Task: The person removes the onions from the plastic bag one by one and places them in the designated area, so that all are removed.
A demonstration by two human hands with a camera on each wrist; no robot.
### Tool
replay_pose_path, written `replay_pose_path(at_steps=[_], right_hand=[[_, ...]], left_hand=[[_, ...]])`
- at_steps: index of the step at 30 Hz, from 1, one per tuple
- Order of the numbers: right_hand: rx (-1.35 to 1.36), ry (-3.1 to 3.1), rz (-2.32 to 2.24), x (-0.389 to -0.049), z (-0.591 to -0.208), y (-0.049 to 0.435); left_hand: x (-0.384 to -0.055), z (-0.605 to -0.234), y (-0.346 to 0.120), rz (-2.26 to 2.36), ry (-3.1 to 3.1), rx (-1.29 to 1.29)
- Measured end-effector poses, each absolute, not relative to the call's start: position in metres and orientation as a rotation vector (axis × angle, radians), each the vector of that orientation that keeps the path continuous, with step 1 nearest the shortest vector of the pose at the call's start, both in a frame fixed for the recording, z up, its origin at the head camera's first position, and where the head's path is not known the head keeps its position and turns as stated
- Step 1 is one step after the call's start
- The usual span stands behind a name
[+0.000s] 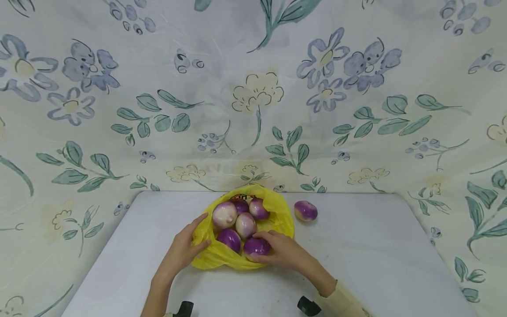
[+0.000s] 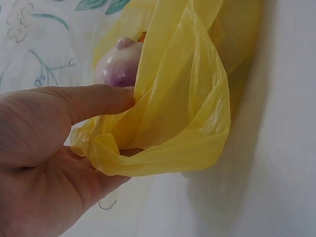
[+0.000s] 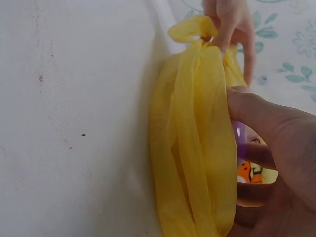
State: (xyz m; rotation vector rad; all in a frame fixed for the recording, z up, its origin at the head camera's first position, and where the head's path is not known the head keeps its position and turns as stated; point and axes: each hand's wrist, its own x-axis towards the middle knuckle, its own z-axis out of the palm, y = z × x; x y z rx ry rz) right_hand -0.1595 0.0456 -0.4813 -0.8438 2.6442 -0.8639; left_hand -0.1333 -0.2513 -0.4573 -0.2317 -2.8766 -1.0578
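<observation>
A yellow plastic bag (image 1: pixel 282 222) lies spread open on the table, with several glossy purple-and-white red onions inside, among them a pale one (image 1: pixel 224 215). My left hand (image 1: pixel 183 247) is at the bag's left side. In the left wrist view its thumb and fingers pinch the bag's rim (image 2: pixel 173 160). At the front right of the bag, my right hand (image 1: pixel 286 252) grips a purple onion (image 1: pixel 255 248), fingers over the top and thumb on the near side. The right wrist view mostly shows the bag's outer folds (image 3: pixel 192 143), which hide much of that onion.
One more red onion (image 1: pixel 305 211) lies on the white table (image 1: pixel 356 251), just right of the bag. A flower-patterned cloth (image 1: pixel 253 132) hangs behind the table's back edge and along its sides.
</observation>
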Motion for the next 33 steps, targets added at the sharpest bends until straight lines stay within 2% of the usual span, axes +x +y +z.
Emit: replay_pose_path(at_steps=[18,33], right_hand=[[-0.845,2.624,-1.020,-0.157,-0.469,0.061],[-0.864,2.617,-1.034,-0.150,-0.476,0.065]], left_hand=[[-0.135,-0.459,-0.252,-1.072,-2.898,-0.200],[-0.134,-0.459,-0.250,-1.073,-2.922,-0.149]])
